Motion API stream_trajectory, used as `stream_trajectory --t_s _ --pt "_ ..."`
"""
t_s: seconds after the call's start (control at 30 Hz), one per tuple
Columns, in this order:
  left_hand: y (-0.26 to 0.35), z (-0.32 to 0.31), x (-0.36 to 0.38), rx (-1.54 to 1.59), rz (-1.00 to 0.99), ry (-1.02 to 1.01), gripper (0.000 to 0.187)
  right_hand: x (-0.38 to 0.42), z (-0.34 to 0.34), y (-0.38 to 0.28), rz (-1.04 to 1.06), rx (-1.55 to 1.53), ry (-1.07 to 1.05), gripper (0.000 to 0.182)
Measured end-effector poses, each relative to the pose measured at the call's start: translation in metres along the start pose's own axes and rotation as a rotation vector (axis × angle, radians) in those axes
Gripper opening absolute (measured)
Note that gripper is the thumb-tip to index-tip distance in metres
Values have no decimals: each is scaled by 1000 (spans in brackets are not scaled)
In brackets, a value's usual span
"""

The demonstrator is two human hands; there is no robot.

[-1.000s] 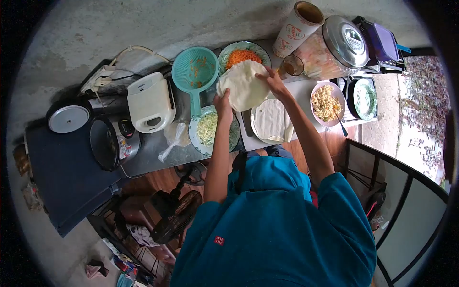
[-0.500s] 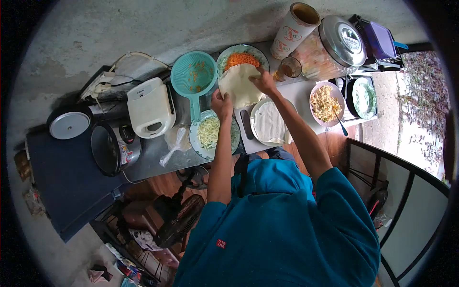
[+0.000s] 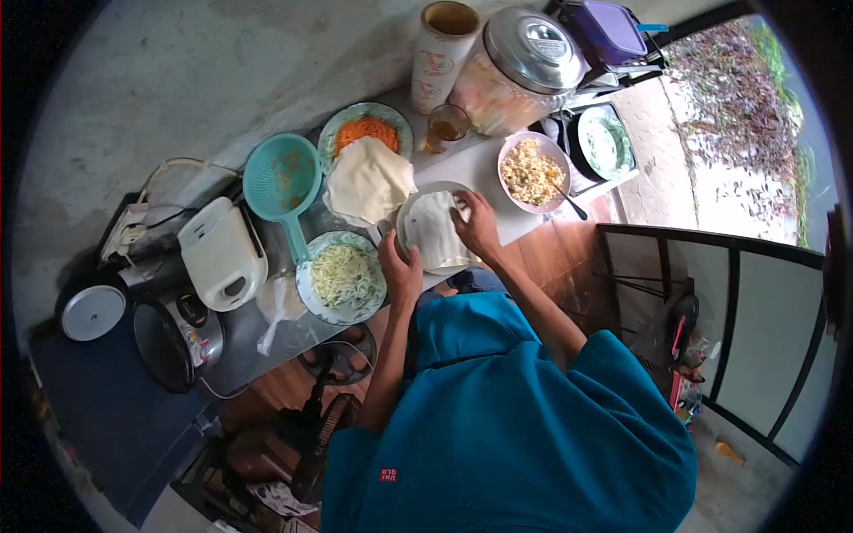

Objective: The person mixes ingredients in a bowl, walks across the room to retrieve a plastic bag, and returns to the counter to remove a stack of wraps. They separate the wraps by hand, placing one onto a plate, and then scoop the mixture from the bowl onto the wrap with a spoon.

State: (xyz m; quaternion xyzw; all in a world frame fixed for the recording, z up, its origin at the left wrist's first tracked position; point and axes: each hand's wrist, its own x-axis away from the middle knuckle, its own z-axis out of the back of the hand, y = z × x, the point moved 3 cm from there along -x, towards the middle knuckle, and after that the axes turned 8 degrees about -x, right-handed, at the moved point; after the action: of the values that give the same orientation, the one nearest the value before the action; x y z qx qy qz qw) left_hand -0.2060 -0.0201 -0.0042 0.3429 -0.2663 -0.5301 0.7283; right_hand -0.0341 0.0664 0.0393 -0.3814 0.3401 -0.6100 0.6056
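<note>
A round plate (image 3: pixel 410 258) bears a pale, flat wrapper (image 3: pixel 437 233) in front of me. My left hand (image 3: pixel 402 266) is at the plate's left edge, thumb and fingers apart. At the wrapper's upper right edge is my right hand (image 3: pixel 477 224), its fingers bent together on the sheet. A stack of wrappers (image 3: pixel 367 182) lies up and left of the plate, partly over a dish of shredded carrot (image 3: pixel 367 133). Shredded cabbage (image 3: pixel 342 277) fills a patterned dish to the left. To the right stands a pink bowl (image 3: pixel 533 173) of chopped filling with a spoon.
A green strainer (image 3: pixel 283 178), a white sandwich maker (image 3: pixel 222 253) and a rice cooker (image 3: pixel 178 342) stand on the left. At the back are a tall paper cup (image 3: pixel 437 62), a glass (image 3: pixel 446 126) and a large lidded jar (image 3: pixel 511 80). A fan (image 3: pixel 333 431) stands below the table.
The wrapper stack that both hands held now lies over the carrot dish, let go. Both hands have moved down to the plate and its wrapper. The view has shifted to the right.
</note>
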Motion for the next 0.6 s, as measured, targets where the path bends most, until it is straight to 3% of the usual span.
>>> stream_trajectory --t_s 0.1,0.17,0.37,0.43,0.53,0.6 --pt "-9 -22 25 -83 32 -50 72 36 32 44 -98 152 125 35" --pt "-8 -30 30 -48 99 -79 72 51 44 66 -124 290 151 45" --pt "-2 -44 29 76 315 22 71 40 35 110 -222 67 -160 59" --pt "10 -46 33 -8 364 38 71 33 34 108 -275 -3 -285 61" --pt "17 -55 38 -91 437 60 72 27 40 112 -108 47 -232 61" --pt "20 -60 48 134 474 85 71 19 43 112 -126 -25 -248 63"
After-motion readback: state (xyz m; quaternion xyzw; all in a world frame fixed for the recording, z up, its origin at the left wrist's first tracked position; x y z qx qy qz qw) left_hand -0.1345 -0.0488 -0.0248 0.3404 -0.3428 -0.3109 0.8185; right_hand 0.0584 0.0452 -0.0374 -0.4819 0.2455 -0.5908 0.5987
